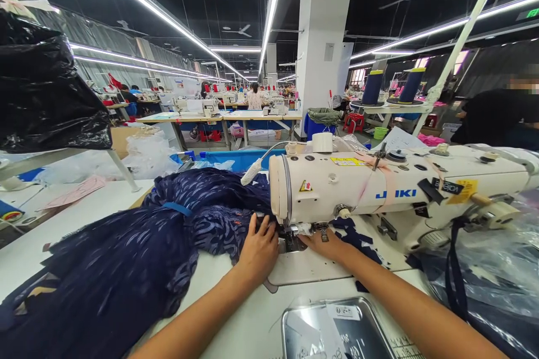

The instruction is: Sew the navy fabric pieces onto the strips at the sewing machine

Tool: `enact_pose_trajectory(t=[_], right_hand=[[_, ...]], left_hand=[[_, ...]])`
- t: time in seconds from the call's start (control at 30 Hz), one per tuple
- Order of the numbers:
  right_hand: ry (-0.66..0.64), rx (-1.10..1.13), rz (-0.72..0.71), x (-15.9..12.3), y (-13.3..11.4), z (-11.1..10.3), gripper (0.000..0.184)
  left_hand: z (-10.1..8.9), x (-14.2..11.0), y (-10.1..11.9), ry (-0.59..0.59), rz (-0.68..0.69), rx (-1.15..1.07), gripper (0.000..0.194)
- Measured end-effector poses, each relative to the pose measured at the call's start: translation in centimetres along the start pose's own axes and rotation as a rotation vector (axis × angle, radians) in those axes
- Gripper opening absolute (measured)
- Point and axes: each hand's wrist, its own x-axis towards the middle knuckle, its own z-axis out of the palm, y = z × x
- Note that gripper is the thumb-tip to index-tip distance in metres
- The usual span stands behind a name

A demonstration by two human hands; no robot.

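Observation:
A white sewing machine (345,185) stands over the table, its needle area low at the left end of the arm. Just left of the presser foot, my left hand (259,249) lies palm down on navy patterned fabric (223,230), fingers stretched and apart. My right hand (326,244) is on the other side of the needle, a fingertip close to the metal needle plate (293,243). The machine head partly covers its other fingers, so their grip is hidden. A large navy pile (122,269) spreads leftward, with a blue band (177,208) across it.
Navy scraps (356,238) lie behind my right forearm. A metal tray (290,328) with paper labels sits near the front edge. Clear plastic bags (492,275) are at right, a black bag (46,84) at upper left. Thread cones (373,88) stand behind the machine; a person (497,109) is far right.

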Motion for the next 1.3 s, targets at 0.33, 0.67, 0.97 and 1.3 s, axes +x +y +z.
enact_pose_trajectory(t=[0.33, 0.67, 0.97, 1.3], right_hand=[[-0.135, -0.452, -0.303, -1.1, -0.2, -0.1, 0.033], [-0.16, -0.355, -0.151, -1.2, 0.1, 1.6, 0.027], [-0.176, -0.461, 0.01, -2.1, 1.0, 3.0, 0.027], [-0.215, -0.545, -0.039, -1.8, -0.4, 2.8, 0.025]], left_hand=[[-0.4, 1.6, -1.3, -0.24, 0.002, -0.066, 0.024], [-0.6, 1.9, -1.2, -0.278, 0.0, -0.07, 0.026], [-0.8, 2.2, -1.0, -0.325, 0.004, -0.076, 0.027], [-0.2, 2.8, -1.0, -0.29, 0.009, -0.077, 0.024]])
